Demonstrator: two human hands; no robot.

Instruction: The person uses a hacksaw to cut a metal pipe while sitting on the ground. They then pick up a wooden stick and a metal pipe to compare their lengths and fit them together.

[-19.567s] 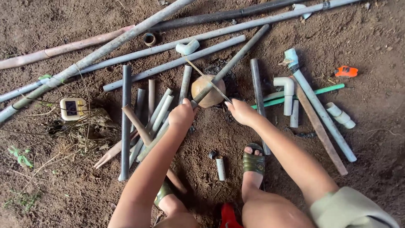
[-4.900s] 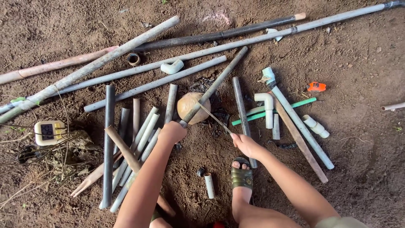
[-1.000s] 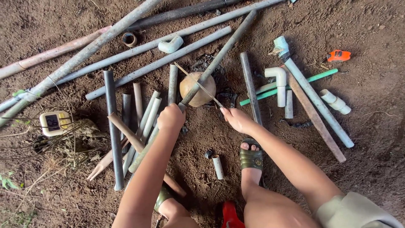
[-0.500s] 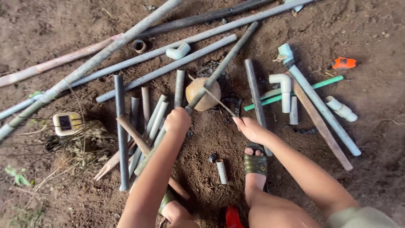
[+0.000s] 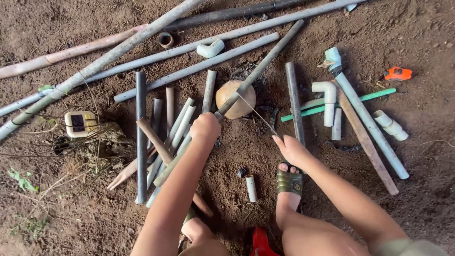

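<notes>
At the centre of the dirt patch, the left hand (image 5: 205, 128) is curled tight around the near end of a long grey pipe (image 5: 258, 68), whose middle rests across a round tan coconut shell (image 5: 235, 99) on the ground. The right hand (image 5: 290, 149), well apart from the left, pinches the end of a thin stick (image 5: 256, 113) that runs up to touch the shell; its fingers look pressed together on it, though the tip contact is small. Since the pipe only bears on a rounded surface, it could roll or skid sideways off the shell and jolt the left wrist, and the thin stick could snap or slip under pressure. One sandalled foot (image 5: 289, 182) sits just below the right hand, close enough to be struck. Counted outward: one shell, two white elbow fittings (image 5: 210, 49), one small white pipe stub (image 5: 251, 188), one green rod (image 5: 353, 100), one orange tool (image 5: 397, 73), one white meter (image 5: 79, 123), and roughly seven short pipe lengths (image 5: 141, 137) bundled at the left.
</notes>
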